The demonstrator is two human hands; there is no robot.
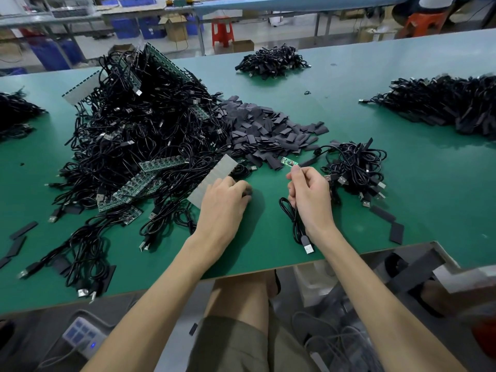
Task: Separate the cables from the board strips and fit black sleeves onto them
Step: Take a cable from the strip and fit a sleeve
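Near the front edge of the green table [402,183], the right hand [308,194] is closed on one black cable [295,224], its small green board [289,161] sticking up above the fingertips. The left hand [224,202] presses, fingers curled, on a grey board strip [214,178]. Just behind lies the heap of black sleeves [265,130], and the big tangled cable pile [139,124] is at the left.

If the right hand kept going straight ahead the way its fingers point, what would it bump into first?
Probably the pile of black sleeves. The right hand holds a small green board aimed up and slightly left, and the nearest sleeves lie just beyond its tip. Depth is hard to judge from one view.
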